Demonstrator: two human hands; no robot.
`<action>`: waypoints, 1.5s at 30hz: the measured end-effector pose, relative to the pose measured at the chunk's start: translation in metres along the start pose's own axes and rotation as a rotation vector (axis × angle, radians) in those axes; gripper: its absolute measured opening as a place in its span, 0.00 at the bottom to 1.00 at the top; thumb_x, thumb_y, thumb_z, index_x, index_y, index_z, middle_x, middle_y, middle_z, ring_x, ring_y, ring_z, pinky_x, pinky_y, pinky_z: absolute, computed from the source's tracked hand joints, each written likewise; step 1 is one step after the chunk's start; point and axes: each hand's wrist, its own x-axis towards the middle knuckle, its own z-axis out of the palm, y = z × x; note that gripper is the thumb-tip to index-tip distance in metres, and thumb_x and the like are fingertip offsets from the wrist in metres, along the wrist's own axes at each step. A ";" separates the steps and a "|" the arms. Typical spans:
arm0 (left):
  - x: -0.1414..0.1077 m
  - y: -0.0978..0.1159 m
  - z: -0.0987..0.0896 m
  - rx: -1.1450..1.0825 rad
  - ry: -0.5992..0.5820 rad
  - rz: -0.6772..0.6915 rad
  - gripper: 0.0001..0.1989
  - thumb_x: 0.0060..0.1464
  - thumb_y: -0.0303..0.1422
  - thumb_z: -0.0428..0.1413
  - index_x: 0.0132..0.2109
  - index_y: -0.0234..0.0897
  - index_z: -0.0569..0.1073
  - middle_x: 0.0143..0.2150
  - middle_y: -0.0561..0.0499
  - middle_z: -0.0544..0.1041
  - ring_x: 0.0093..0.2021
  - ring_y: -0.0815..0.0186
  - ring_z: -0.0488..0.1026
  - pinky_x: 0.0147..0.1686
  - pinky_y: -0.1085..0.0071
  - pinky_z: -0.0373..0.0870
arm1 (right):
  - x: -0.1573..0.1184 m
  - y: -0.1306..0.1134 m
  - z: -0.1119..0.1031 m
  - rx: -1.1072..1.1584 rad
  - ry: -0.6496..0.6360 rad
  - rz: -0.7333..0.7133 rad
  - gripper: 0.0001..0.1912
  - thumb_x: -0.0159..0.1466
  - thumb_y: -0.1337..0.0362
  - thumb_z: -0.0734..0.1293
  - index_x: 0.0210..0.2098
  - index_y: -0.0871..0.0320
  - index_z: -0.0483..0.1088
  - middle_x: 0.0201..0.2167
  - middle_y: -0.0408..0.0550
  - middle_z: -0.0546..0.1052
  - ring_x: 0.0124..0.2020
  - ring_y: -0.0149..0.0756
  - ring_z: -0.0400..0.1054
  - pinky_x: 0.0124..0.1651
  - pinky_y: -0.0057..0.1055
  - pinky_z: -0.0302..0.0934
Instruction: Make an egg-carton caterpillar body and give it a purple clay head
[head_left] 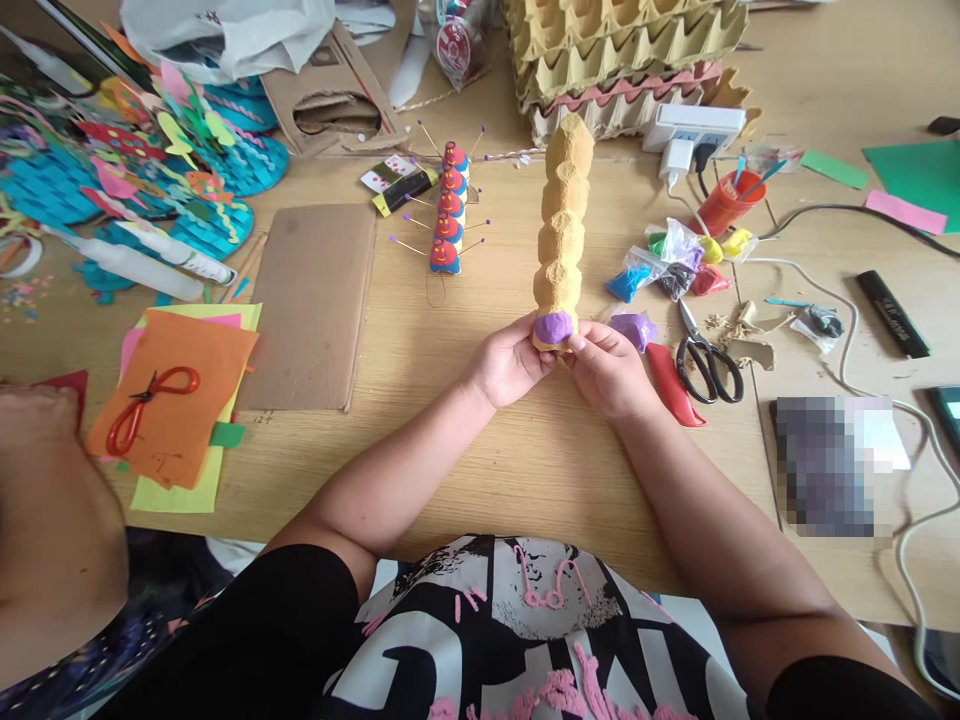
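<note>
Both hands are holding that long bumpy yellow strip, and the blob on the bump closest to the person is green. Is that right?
Not quite: the blob is purple, not green, as the head view shows. The rest is right: the left hand and the right hand hold the long bumpy yellow strip, and the blob is on the closest bump.

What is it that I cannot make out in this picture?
All in the head view:
Underside of the yellow egg-carton strip: faces away, towards the table.
Some fingertips of the left hand and right hand: hidden behind the strip's near end, with its purple clay.
Object at right under the mosaic patch: pixelated.
Dark device: cut off by the right edge.
Lettering on the black marker: too small.
</note>
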 end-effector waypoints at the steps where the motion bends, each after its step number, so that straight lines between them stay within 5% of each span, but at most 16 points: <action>1: 0.000 0.000 0.000 0.003 0.003 0.000 0.09 0.67 0.27 0.59 0.36 0.34 0.80 0.35 0.50 0.83 0.32 0.72 0.77 0.30 0.76 0.70 | 0.000 0.000 0.000 0.007 -0.001 0.003 0.22 0.54 0.43 0.84 0.31 0.52 0.80 0.29 0.46 0.81 0.39 0.42 0.78 0.49 0.44 0.76; 15: 0.001 -0.001 -0.002 0.004 0.007 0.008 0.08 0.67 0.27 0.59 0.38 0.34 0.81 0.37 0.51 0.83 0.32 0.73 0.76 0.31 0.77 0.71 | -0.001 0.004 0.000 -0.039 0.018 -0.037 0.18 0.57 0.46 0.84 0.33 0.52 0.81 0.31 0.45 0.83 0.37 0.40 0.77 0.50 0.43 0.75; 25: 0.001 -0.001 -0.003 0.102 -0.076 0.038 0.11 0.69 0.29 0.57 0.38 0.32 0.82 0.34 0.49 0.82 0.32 0.72 0.76 0.31 0.77 0.70 | 0.001 0.002 -0.002 0.146 -0.036 0.055 0.17 0.58 0.49 0.83 0.31 0.55 0.81 0.30 0.44 0.80 0.33 0.35 0.73 0.46 0.38 0.73; 31: 0.001 -0.002 -0.001 0.160 -0.072 0.068 0.06 0.65 0.31 0.63 0.38 0.34 0.82 0.34 0.51 0.81 0.32 0.72 0.74 0.31 0.77 0.69 | 0.001 0.001 -0.004 0.132 -0.075 0.076 0.17 0.59 0.47 0.81 0.33 0.53 0.81 0.31 0.47 0.80 0.39 0.42 0.74 0.50 0.43 0.73; 45: 0.006 -0.006 -0.011 0.304 -0.109 0.209 0.13 0.60 0.37 0.70 0.31 0.35 0.79 0.30 0.52 0.77 0.31 0.70 0.70 0.34 0.72 0.65 | 0.002 -0.001 -0.005 0.127 -0.108 0.078 0.17 0.61 0.47 0.79 0.33 0.53 0.80 0.33 0.48 0.79 0.47 0.46 0.75 0.57 0.46 0.72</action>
